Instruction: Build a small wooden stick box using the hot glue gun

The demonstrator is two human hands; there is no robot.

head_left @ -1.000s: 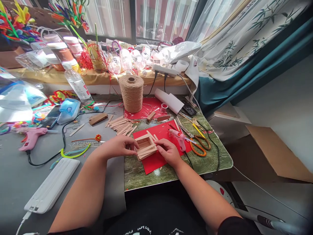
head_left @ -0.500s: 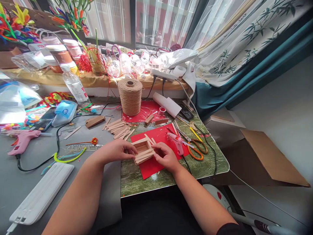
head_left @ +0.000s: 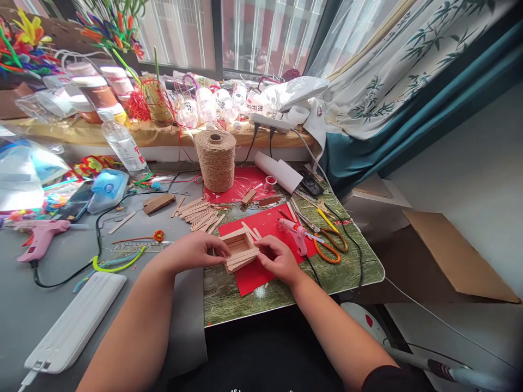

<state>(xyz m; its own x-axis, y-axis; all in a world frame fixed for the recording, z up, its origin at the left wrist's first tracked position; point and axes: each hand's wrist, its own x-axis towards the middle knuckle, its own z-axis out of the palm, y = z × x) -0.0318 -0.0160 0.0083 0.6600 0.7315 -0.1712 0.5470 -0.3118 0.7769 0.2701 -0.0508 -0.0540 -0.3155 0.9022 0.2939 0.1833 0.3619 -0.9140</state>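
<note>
A small open box of wooden craft sticks [head_left: 239, 242] sits over a red sheet [head_left: 249, 283], its near side formed by stacked sticks. My left hand [head_left: 204, 251] pinches the box's near left corner, thumb and fingers at the stick ends. At the near right corner, my right hand [head_left: 280, 260] grips the ends of the same sticks between thumb and fingers. Whether the fingers hold one stick or the whole wall cannot be made out. Beside my right hand lies a pink glue gun [head_left: 296, 234]. Loose craft sticks [head_left: 200, 214] are heaped beyond my left hand.
Orange-handled scissors [head_left: 329, 245] lie right of the glue gun. A twine spool [head_left: 215, 161] stands behind the sticks. Another pink glue gun [head_left: 43, 239] and a white power strip [head_left: 77, 324] are on the left. A water bottle [head_left: 126, 147] leans near the sill.
Both hands keep their grip on the box with hardly any movement. The near sticks look a little closer together. The view has shifted slightly.
</note>
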